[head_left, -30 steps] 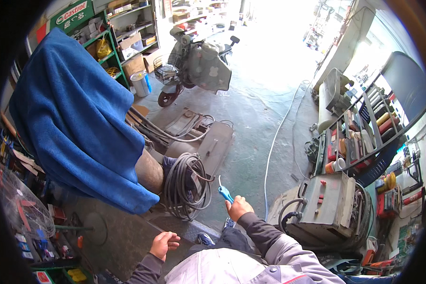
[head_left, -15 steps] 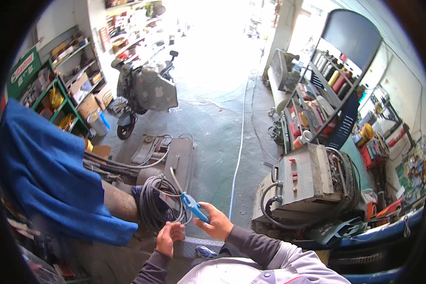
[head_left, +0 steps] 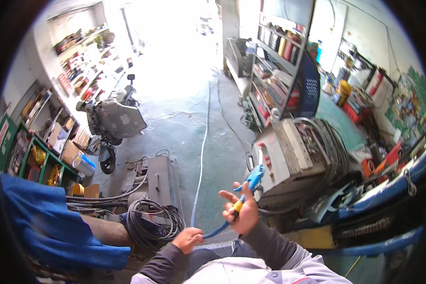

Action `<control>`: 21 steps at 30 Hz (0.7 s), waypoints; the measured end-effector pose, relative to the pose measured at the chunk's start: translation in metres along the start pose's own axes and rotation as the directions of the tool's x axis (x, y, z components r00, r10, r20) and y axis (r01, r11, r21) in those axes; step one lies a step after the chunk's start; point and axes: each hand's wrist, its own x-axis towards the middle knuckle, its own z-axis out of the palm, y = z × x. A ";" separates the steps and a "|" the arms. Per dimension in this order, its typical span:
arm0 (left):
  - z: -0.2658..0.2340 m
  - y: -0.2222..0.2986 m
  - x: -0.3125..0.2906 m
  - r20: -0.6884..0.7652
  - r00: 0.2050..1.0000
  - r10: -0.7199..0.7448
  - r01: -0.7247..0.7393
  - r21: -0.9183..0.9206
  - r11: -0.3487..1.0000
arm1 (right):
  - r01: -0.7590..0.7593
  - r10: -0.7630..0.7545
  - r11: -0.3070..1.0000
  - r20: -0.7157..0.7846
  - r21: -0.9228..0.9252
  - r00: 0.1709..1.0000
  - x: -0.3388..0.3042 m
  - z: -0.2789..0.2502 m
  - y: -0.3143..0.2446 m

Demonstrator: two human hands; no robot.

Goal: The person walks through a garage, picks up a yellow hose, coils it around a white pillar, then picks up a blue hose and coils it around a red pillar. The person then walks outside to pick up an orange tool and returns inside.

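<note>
One blue air gun point(head_left: 255, 178) jutting past right grip point(head_left: 247, 217), apparently loosely held; left grip point(head_left: 188, 240) clasping blue hose point(head_left: 217, 231).

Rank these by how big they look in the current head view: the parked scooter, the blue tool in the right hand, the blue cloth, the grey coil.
1. Blue cloth
2. Parked scooter
3. Grey coil
4. Blue tool

The scooter stands farthest away, so this ranks apparent size only.

We see green shelves point(head_left: 46, 165) left of the grey floor point(head_left: 182, 137), a white wall point(head_left: 364, 35) right, glaring daylight point(head_left: 175, 38) beyond it.
</note>
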 end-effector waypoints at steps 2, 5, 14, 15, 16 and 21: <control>-0.017 -0.024 -0.012 0.003 0.997 0.076 -0.071 0.369 0.927 | 0.030 -0.028 0.996 -0.029 0.078 0.999 -0.004 -0.046 -0.012; -0.041 -0.067 -0.044 0.135 0.971 -0.195 0.056 0.667 0.743 | -0.013 0.047 0.995 -0.366 0.096 0.930 -0.027 -0.111 0.000; -0.057 -0.137 -0.022 0.169 0.980 -0.109 -0.035 0.677 0.735 | 0.274 -0.315 0.949 -0.416 -0.158 0.853 -0.064 -0.137 -0.048; -0.056 -0.135 -0.011 0.200 0.970 -0.138 -0.032 0.668 0.744 | 0.274 -0.318 0.948 -0.403 -0.165 0.858 -0.072 -0.134 -0.054; -0.056 -0.133 -0.001 0.257 0.959 -0.123 -0.078 0.652 0.754 | 0.260 -0.334 0.939 -0.425 -0.224 0.841 -0.080 -0.133 -0.055; -0.058 -0.138 0.031 0.357 0.932 -0.061 -0.191 0.626 0.756 | 0.176 -0.297 0.941 -0.459 -0.288 0.837 -0.122 -0.139 -0.046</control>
